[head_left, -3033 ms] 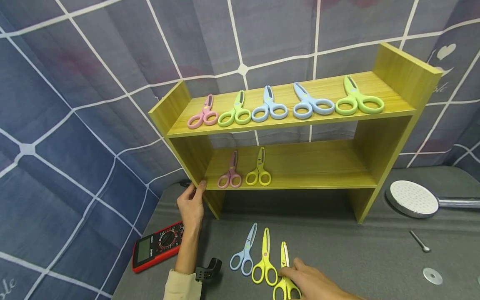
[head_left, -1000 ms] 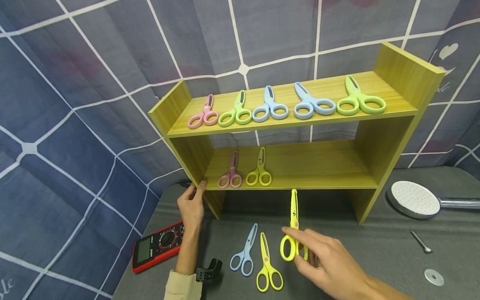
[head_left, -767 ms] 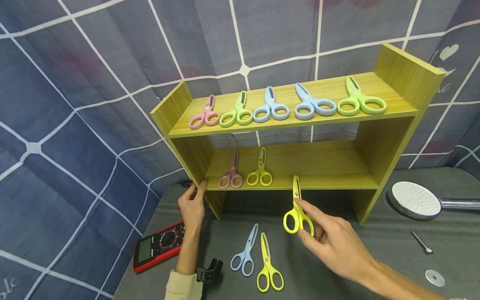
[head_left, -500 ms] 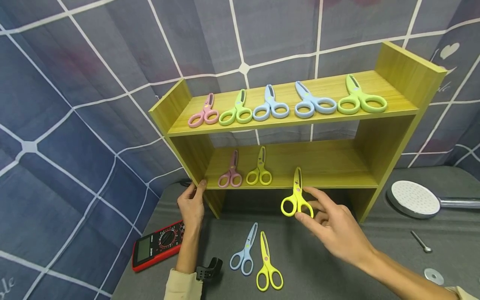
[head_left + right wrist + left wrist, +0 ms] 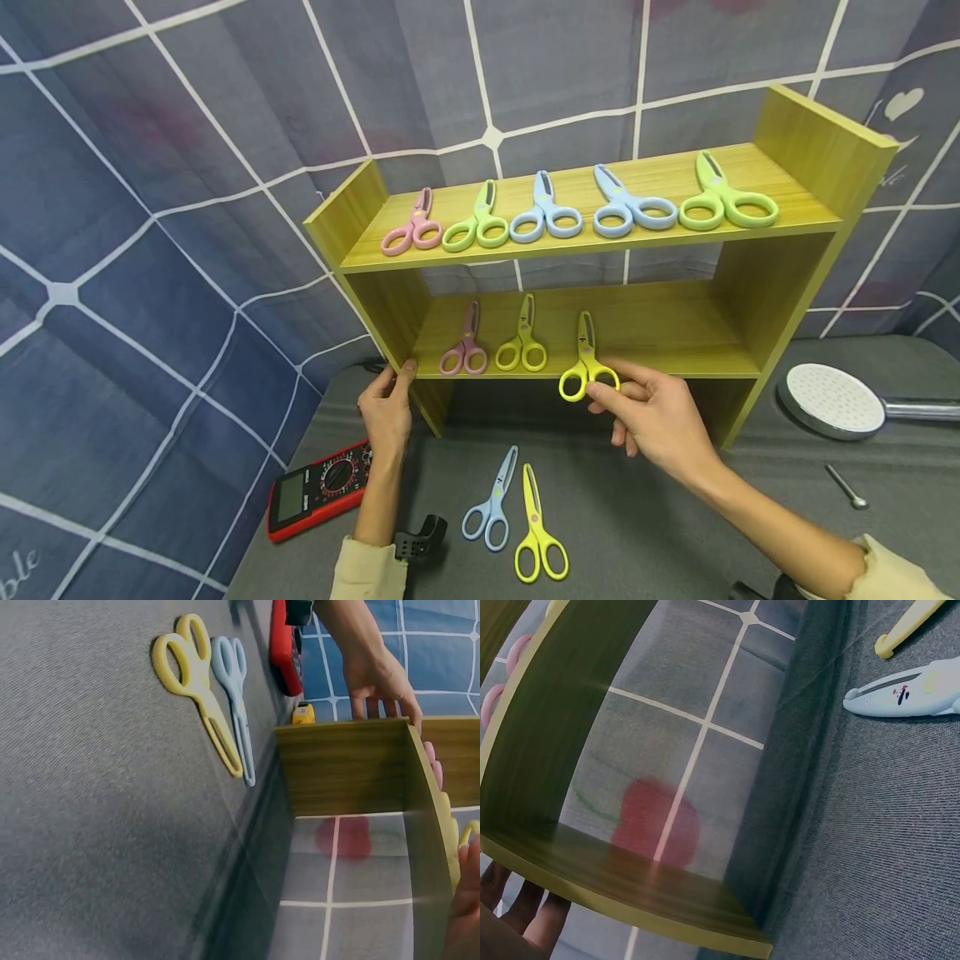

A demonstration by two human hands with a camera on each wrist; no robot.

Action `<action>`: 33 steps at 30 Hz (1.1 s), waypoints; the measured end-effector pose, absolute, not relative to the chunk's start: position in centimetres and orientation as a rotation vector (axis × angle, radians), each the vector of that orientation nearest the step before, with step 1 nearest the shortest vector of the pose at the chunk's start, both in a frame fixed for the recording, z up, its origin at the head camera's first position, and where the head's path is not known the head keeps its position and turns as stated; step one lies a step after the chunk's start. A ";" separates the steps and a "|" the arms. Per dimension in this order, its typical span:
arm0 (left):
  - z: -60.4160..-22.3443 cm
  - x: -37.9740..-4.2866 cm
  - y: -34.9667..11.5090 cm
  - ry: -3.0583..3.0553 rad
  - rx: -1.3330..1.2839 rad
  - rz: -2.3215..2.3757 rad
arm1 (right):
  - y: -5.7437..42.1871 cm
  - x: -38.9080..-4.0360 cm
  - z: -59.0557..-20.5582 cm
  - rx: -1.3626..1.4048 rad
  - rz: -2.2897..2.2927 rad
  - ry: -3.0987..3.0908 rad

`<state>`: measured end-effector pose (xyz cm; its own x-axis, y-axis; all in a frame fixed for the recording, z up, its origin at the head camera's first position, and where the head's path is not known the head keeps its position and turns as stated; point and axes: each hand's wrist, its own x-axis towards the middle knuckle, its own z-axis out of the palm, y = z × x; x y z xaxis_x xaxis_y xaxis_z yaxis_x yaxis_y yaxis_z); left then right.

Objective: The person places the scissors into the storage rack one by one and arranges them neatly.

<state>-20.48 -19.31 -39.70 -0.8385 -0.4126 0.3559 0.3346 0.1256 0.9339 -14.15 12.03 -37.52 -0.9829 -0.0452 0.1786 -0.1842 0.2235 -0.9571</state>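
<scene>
In the head view my right hand [image 5: 660, 417] pinches the handles of yellow scissors [image 5: 587, 363] at the front edge of the wooden shelf's lower board [image 5: 652, 333]. Their blades point back over the board; whether they touch it I cannot tell. My left hand [image 5: 386, 417] grips the shelf's left side panel, thumb at the lower board's corner. Left of the held pair lie yellow scissors [image 5: 527, 329] and pink scissors [image 5: 470, 333]. On the grey cloth in front are blue scissors [image 5: 498, 490] and yellow scissors [image 5: 533, 517], also in the right wrist view.
Several pink, green and blue scissors [image 5: 545, 208] line the top board. A red multimeter [image 5: 292, 498] lies left of my left forearm. To the right are a shower head [image 5: 832, 400] and a small metal bolt [image 5: 847, 487]. A patterned curtain [image 5: 555, 75] hangs behind.
My right hand has lifted the yellow scissors from the cloth and carried them up and forward to the lower board. The other yellow pair on the cloth shifted slightly. My left hand stayed put.
</scene>
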 end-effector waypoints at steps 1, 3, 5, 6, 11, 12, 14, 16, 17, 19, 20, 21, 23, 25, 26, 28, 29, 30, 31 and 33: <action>-40.1 -20.7 -19.5 -1.856 0.076 -1.769 | 11.9 -14.3 -37.6 0.219 1.887 -2.369; -40.8 -21.3 -19.8 -1.853 0.084 -1.759 | 11.5 -14.7 -37.7 0.195 1.883 -2.383; -41.5 -21.8 -20.2 -1.852 0.086 -1.761 | 11.3 -15.1 -37.8 0.156 1.861 -2.408; -41.6 -21.8 -20.1 -1.853 0.087 -1.763 | 11.1 -15.3 -37.8 0.136 1.852 -2.417; -41.3 -21.6 -20.0 -1.846 0.089 -1.783 | 10.7 -16.3 -37.6 0.065 1.859 -2.450; -41.0 -21.4 -19.9 -1.847 0.085 -1.781 | 10.6 -16.4 -37.6 0.061 1.862 -2.455; -40.3 -20.9 -19.5 -1.850 0.081 -1.780 | 10.6 -16.6 -37.6 0.062 1.863 -2.465; -39.6 -20.5 -19.2 -1.857 0.079 -1.776 | 10.6 -16.5 -37.7 0.070 1.866 -2.459; -39.3 -20.2 -19.0 -1.861 0.079 -1.774 | 10.6 -16.3 -37.7 0.077 1.873 -2.442; -39.0 -20.0 -18.8 -1.868 0.084 -1.766 | 10.5 -15.8 -38.1 0.088 1.885 -2.384; -39.0 -20.0 -18.8 -1.871 0.085 -1.762 | 10.4 -15.4 -38.4 0.100 1.884 -2.341; -39.0 -19.9 -18.8 -1.875 0.087 -1.758 | 10.3 -15.0 -38.8 0.119 1.879 -2.287; -38.9 -19.8 -18.7 -1.881 0.084 -1.755 | 9.8 -14.0 -39.8 0.175 1.859 -2.179; -38.9 -19.9 -18.7 -1.883 0.081 -1.759 | 9.3 -12.9 -41.2 0.257 1.795 -2.145; -38.9 -19.9 -18.7 -1.882 0.081 -1.763 | 9.0 -12.3 -42.0 0.303 1.757 -2.159; -38.9 -19.9 -18.8 -1.879 0.083 -1.766 | 8.5 -11.3 -43.5 0.394 1.717 -2.263; -39.0 -19.9 -18.8 -1.879 0.087 -1.765 | 8.2 -10.9 -44.2 0.443 1.713 -2.346; -39.0 -19.9 -18.8 -1.876 0.091 -1.765 | 8.0 -10.5 -44.9 0.499 1.712 -2.433; -38.9 -19.9 -18.8 -1.875 0.097 -1.763 | 7.9 -10.1 -45.5 0.554 1.711 -2.518; -38.9 -19.9 -18.8 -1.875 0.104 -1.764 | 7.6 -9.5 -46.5 0.660 1.712 -2.678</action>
<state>-19.88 -18.79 -38.94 -0.8415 -0.4206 0.3390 0.3126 0.1327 0.9406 -9.51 7.59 -46.48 -0.9121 -0.3896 0.1276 -0.2794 0.3631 -0.8889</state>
